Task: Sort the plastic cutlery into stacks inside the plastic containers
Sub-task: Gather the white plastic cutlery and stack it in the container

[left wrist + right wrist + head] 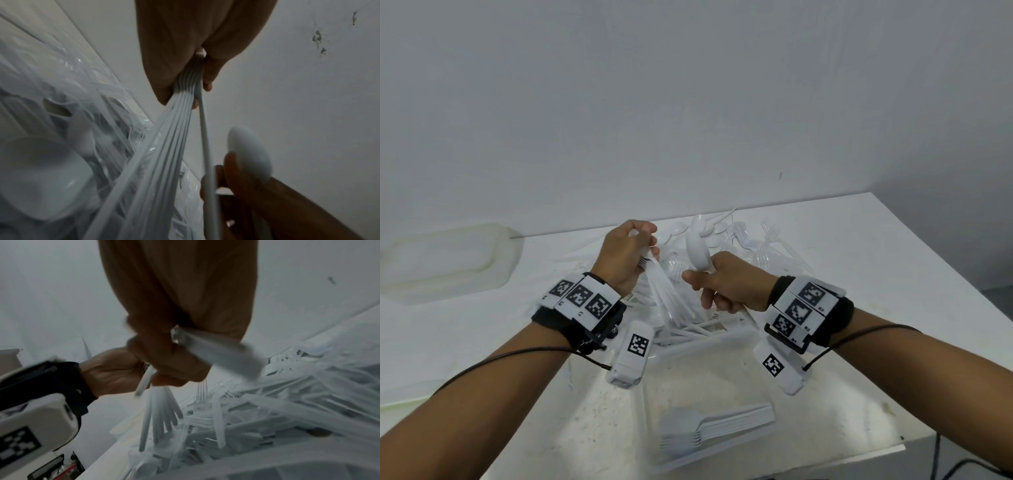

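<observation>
My left hand grips a bundle of white plastic cutlery at its upper end, and the handles fan downward over the pile. The left wrist view shows the left hand squeezing the bundle. My right hand, just right of it, holds a white spoon with the bowl pointing up. The spoon's handle sticks out below the right hand. Loose white and clear cutlery lies heaped on the table behind both hands. A clear container below my wrists holds a stack of white forks.
A second translucent container sits at the far left by the wall. The white table ends at the right and near edges. A cable hangs past the near right corner.
</observation>
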Tool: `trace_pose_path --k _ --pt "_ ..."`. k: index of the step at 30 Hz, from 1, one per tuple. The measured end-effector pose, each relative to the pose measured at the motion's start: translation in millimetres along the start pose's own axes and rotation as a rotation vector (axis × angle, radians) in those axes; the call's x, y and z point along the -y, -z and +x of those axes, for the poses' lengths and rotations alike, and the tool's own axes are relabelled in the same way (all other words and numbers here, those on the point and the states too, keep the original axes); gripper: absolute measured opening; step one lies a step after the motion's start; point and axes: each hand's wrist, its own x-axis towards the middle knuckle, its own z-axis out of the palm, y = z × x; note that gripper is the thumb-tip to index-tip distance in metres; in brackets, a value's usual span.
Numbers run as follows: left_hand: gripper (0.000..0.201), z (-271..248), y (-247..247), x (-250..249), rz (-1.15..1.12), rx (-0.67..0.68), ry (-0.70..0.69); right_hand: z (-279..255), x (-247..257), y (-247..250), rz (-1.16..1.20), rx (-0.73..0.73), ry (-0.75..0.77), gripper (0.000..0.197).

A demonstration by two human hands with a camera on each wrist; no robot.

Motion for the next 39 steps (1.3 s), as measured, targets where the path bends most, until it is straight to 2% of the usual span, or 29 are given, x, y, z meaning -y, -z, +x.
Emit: trace_pose_path --k 4,7,11,14,16,20,22,25,27,29,31,34,36,39 --pt "0.016 -10 -17 3 -0.005 0.094 0.072 6 6 -8 0.027 -0.017 0.055 0.033" --pt "0.017 -13 -26 6 0.019 0.094 0.093 8 10 -15 -0.026 0.008 0.121 0.035" --pt "0.023 -15 -29 5 -0.041 0.130 0.115 9 11 -15 -0.158 0.037 0.109 0.023" --pt "0.014 -19 -33 5 -0.019 0.163 0.109 8 13 -17 -0.242 0.056 0.070 0.015" --pt "0.011 -19 -34 4 -0.005 0.146 0.114 6 16 -17 -0.321 0.038 0.063 0.018" --pt "0.019 -17 -34 -5 -0.034 0.077 0.151 3 21 -17 -0.522 -0.039 0.122 0.018" --pt "0.023 -17 -32 -15 -0.079 0.068 0.176 5 20 -18 -0.458 -0.032 0.122 0.025" --pt "0.025 -17 -29 -26 -0.136 0.056 0.179 4 18 -20 -0.049 0.143 0.070 0.016" --pt "0.020 -21 -29 -29 -0.058 0.059 0.137 -2 21 -20 0.164 0.250 0.034 0.008" --pt "0.019 -27 -28 -28 0.123 0.086 0.060 -6 23 -18 0.240 0.301 0.043 0.008" --pt "0.025 -31 -26 -25 0.183 0.126 0.020 -8 23 -16 0.268 0.345 0.052 0.008" --pt "0.023 -35 -22 -23 0.058 0.090 0.073 -12 22 -19 0.244 0.358 0.036 0.006" --pt "0.021 -35 -21 -22 0.117 0.042 0.035 -12 21 -25 0.199 0.277 0.021 0.007" --pt "0.023 -37 -17 -20 0.208 -0.021 -0.075 -13 16 -32 -0.058 0.081 0.129 0.010"
